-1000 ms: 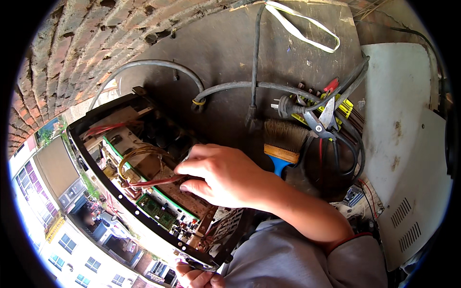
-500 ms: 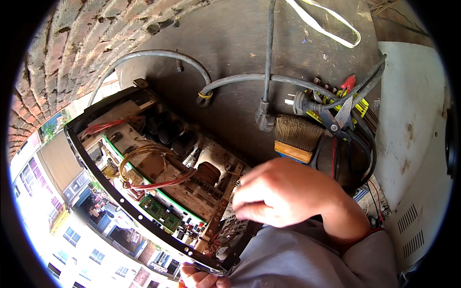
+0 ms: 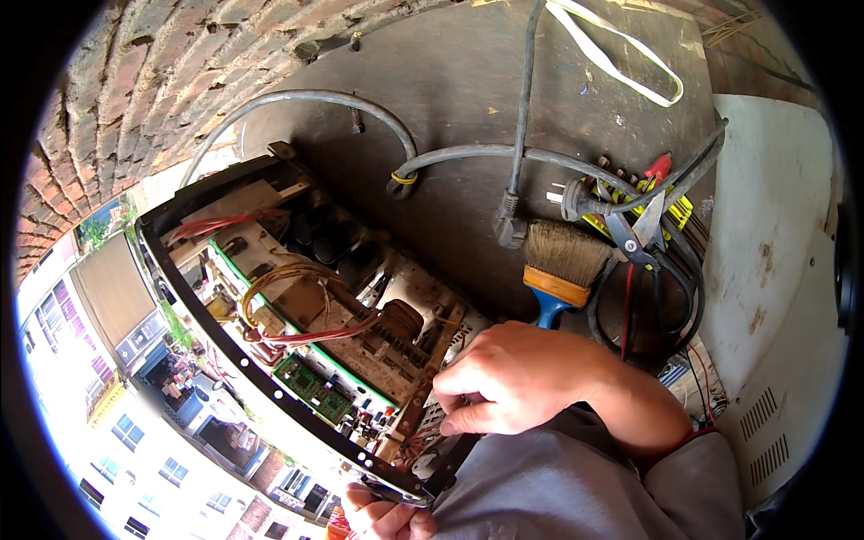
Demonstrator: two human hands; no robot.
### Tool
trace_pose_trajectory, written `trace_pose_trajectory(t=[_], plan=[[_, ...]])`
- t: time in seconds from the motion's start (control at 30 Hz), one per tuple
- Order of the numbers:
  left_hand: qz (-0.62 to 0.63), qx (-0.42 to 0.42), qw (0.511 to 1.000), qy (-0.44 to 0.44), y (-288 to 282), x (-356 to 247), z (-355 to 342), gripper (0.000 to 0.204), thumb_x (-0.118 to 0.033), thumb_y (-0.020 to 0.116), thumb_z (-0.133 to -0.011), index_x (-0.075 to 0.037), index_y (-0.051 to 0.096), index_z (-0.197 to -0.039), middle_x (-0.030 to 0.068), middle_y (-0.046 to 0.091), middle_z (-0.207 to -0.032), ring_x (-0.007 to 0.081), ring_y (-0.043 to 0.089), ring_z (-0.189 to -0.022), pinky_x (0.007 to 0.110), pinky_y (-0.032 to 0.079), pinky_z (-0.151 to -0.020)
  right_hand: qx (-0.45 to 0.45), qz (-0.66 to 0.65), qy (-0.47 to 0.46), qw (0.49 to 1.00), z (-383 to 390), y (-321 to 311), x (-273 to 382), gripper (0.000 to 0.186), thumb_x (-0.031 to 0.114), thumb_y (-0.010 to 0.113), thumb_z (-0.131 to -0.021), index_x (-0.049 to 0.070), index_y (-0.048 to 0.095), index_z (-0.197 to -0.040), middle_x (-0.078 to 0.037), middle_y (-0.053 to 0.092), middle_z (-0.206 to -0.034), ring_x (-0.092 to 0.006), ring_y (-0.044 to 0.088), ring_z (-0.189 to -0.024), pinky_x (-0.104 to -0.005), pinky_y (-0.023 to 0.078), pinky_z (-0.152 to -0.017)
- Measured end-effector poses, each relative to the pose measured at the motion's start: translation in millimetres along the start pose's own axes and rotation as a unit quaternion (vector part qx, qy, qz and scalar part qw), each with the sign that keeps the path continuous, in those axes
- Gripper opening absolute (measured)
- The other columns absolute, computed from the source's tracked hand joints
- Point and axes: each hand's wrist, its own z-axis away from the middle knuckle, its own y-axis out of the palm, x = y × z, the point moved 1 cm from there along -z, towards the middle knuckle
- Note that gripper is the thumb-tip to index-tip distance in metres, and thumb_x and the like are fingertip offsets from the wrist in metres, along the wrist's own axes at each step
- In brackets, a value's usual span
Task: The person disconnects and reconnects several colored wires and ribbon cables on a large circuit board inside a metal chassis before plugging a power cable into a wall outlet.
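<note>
An opened electronic device (image 3: 144, 243) with a black metal frame lies tilted on the left, its circuit boards, wire bundles and a copper coil exposed. My right hand (image 3: 517, 378) is at its near right end, fingers curled and thumb drawn in beside the end panel. What its fingertips hold, if anything, is hidden. Below the frame's lowest corner, my left hand (image 3: 387, 517) is closed, its fingers bent against the metal. A bit of red and orange shows beside it, too small to name. A small green circuit board (image 3: 313, 391) sits inside near the frame's lower rail.
Beyond my right hand lie a paintbrush (image 3: 562, 270), pliers (image 3: 633, 238) and a thick grey cable (image 3: 468, 155) with a plug (image 3: 576, 200). A pale metal cover (image 3: 774, 180) stands on the right. A brick wall (image 3: 162, 90) runs along the upper left; buildings show below left.
My right hand has lowered slightly, its fingers more curled by the end panel. The view has shifted a little, and more of the paintbrush's blue handle shows. The left hand stays at the corner.
</note>
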Motion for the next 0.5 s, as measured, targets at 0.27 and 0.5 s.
trace_pose_trajectory(t=[0.27,0.5], plan=[[0.003,-0.023,0.997,0.070,-10,2,0,0.023,-0.011,0.068,-0.085,-0.001,0.061,-0.104,0.0107,0.064,-0.087,0.0169,0.059,-0.075,0.030,0.044,-0.062,-0.143,-0.039,-0.081,0.986,1,12,13,0.011,0.014,0.066,-0.084,0.005,0.064,-0.089,-0.010,0.060,-0.086,-0.0315,0.062,-0.079,-0.0409,0.048,-0.067],[0.005,-0.092,0.971,0.219,-13,27,-2,0.023,-0.016,0.071,-0.078,-0.007,0.065,-0.098,0.0031,0.062,-0.081,0.0133,0.051,-0.069,0.027,0.038,-0.059,-0.177,-0.019,-0.037,0.983,-2,25,48,0.019,0.004,0.072,-0.076,0.002,0.064,-0.094,-0.011,0.063,-0.092,-0.0283,0.064,-0.083,-0.0353,0.051,-0.072]])
